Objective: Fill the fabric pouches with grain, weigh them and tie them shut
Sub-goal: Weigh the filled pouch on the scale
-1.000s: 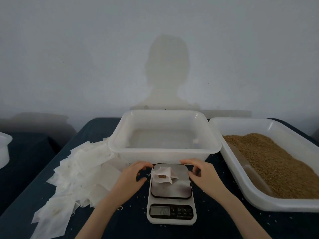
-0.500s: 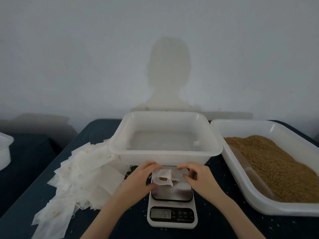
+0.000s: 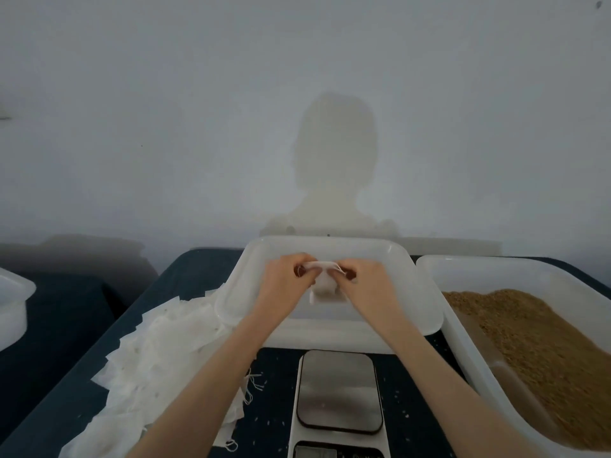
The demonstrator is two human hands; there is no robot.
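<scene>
Both hands (image 3: 287,285) (image 3: 367,285) pinch pouch (image 3: 325,287), seemingly drawstrings.

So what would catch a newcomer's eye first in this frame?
Probably the two hands, left hand and right hand, raised over the empty white tub at centre, pinching the top of a small fabric pouch between them. Next, the heap of brown grain in the tray on the right, then the bare scale in front and the pile of empty pouches on the left.
</scene>
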